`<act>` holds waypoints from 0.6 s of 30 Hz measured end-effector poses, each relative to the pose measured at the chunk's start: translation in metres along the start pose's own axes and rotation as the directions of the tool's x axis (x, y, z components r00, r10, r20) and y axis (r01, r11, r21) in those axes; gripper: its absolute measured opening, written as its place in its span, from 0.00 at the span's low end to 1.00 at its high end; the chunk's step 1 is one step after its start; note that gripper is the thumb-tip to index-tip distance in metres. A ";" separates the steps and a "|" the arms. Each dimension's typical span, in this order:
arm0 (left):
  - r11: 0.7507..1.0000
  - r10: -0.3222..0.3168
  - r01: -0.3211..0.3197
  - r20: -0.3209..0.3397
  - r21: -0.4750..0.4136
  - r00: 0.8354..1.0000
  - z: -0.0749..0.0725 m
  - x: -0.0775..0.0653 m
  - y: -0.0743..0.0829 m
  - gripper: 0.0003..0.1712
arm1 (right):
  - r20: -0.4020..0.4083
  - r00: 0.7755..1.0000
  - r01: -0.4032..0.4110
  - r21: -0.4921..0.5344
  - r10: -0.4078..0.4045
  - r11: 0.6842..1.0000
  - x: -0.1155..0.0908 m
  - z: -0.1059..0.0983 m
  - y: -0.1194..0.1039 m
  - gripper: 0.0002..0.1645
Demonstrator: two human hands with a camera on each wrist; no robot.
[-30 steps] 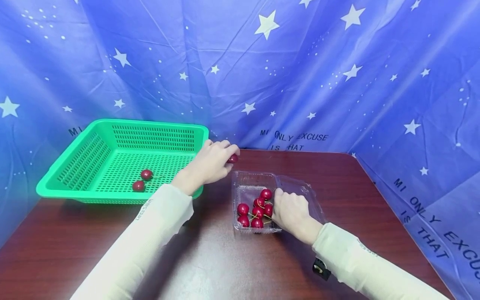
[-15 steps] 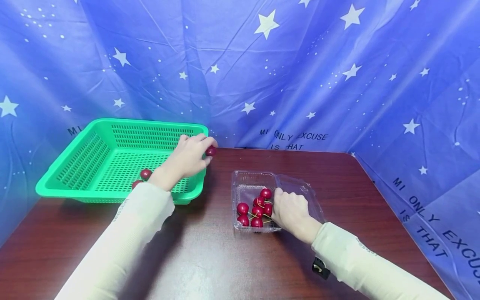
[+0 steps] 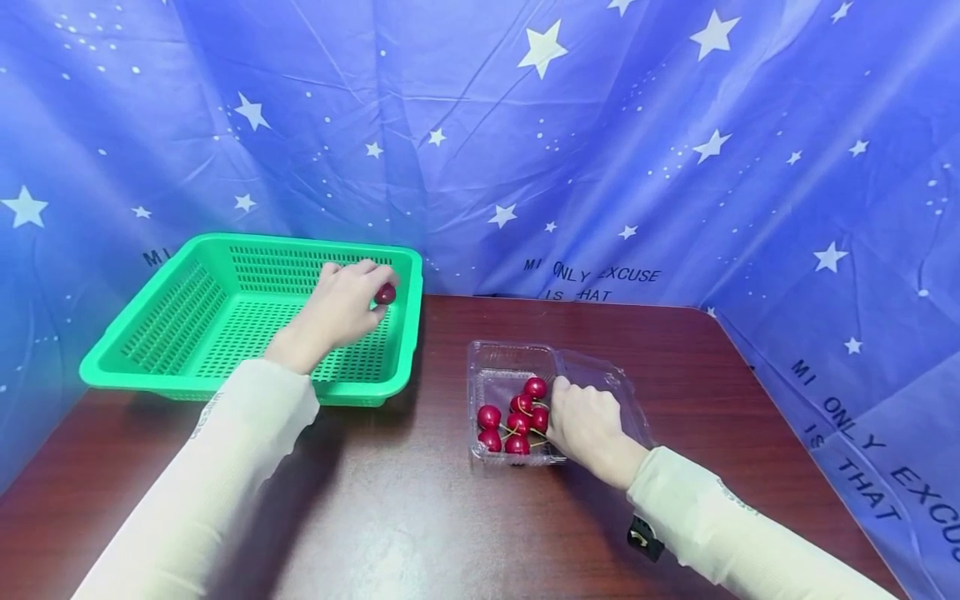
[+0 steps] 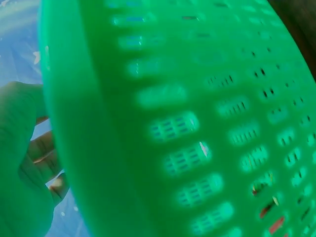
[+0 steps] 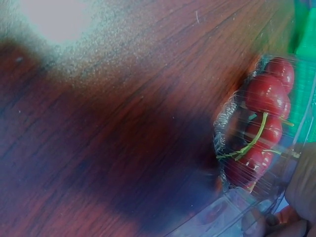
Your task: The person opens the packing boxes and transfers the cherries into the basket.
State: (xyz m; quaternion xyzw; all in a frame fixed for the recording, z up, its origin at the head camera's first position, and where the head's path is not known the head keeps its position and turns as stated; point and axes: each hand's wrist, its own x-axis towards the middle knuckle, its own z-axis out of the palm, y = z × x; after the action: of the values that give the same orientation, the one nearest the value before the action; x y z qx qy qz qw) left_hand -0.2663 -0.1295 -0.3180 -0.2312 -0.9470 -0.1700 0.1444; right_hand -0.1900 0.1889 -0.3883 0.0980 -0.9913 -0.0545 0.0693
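While our left hand (image 3: 337, 302) holds one cherry (image 3: 386, 293) over the basket (image 3: 135, 381), not yet released, seven more cherries (image 3: 489, 417) remain in the box (image 3: 495, 386) our right hand (image 3: 588, 425) grips.

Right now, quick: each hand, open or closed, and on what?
Left hand: closed, holding a cherry over the green basket.
Right hand: closed, gripping the edge of the clear plastic container.
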 end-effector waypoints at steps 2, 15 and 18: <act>1.000 -0.019 0.019 0.009 -0.008 1.000 -0.001 -0.002 -0.004 0.16 | -0.008 1.000 0.000 0.001 0.000 1.000 0.000 0.000 0.000 0.13; 0.990 -0.134 0.131 0.069 0.050 0.989 -0.006 -0.017 -0.031 0.18 | -0.019 1.000 0.003 0.008 -0.002 1.000 -0.001 -0.001 0.000 0.13; 0.985 -0.152 0.143 0.099 0.091 0.983 -0.007 -0.022 -0.035 0.17 | -0.022 1.000 0.002 0.007 -0.002 1.000 -0.001 -0.001 -0.001 0.13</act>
State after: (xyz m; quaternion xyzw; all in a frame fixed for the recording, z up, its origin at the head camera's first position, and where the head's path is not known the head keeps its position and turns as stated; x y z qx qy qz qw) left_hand -0.2633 -0.1702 -0.3284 -0.1627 -0.9741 -0.1281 0.0907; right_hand -0.1886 0.1885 -0.3873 0.1000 -0.9905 -0.0499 0.0798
